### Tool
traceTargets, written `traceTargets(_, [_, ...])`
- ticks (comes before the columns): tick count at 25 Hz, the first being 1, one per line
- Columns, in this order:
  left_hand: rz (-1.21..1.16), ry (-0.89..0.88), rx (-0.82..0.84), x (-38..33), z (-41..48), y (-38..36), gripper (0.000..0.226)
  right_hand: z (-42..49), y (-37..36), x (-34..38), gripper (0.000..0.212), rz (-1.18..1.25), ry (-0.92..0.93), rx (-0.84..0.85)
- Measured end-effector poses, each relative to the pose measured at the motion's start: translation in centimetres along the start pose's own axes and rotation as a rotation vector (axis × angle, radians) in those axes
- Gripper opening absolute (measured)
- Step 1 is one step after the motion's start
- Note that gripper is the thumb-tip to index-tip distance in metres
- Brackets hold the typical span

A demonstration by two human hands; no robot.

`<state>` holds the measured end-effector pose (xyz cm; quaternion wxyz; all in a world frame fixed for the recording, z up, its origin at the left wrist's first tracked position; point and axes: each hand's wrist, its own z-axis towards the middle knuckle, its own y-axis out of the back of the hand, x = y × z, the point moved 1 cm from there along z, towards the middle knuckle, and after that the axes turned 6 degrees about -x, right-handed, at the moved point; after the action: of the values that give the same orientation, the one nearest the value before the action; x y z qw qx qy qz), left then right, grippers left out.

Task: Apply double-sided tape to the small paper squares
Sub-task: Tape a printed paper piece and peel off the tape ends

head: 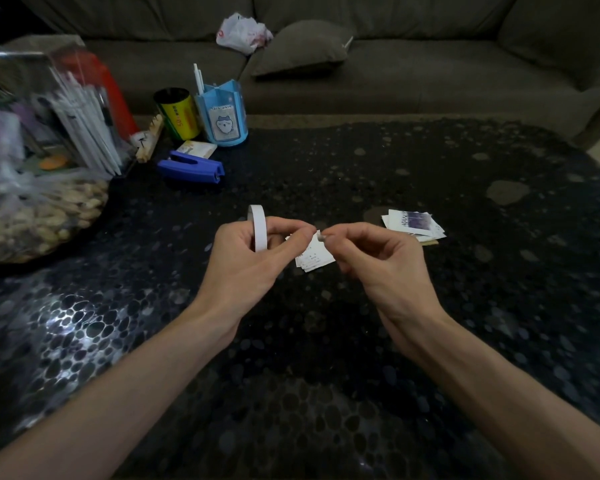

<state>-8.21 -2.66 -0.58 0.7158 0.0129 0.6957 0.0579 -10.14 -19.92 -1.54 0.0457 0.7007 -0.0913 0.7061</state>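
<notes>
Both hands curled: left hand point(253, 251) grips tape roll point(258, 226) (plus paper squares point(314, 256)), right hand point(378, 258) pinches tape end point(320, 234)

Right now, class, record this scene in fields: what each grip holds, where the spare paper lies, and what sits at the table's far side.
left grip: holds the white tape roll and the small paper squares
right grip: pinches the squares' top corner
paper pile: on the table, right of both grips
far side: blue stapler, blue pen holder, yellow can
</notes>
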Motion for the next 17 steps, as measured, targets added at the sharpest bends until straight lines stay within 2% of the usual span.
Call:
traceTargets(8, [0.043, -0.046, 0.0, -0.39, -0.25, -0.1, 0.006, 0.07, -0.06, -0.01, 0.007, -0.025, -0.022, -0.02])
traceTargets(13, [0.09, -0.072, 0.031, -0.5, -0.37, -0.02, 0.005, 0.01, -0.19, 0.03, 0.02, -0.041, 0.01, -0.02])
traceTargets(17, [0.073, -0.023, 0.006, -0.48, -0.4, -0.13, 0.005, -0.07, -0.37, -0.05, 0.025, -0.05, 0.058, -0.008])
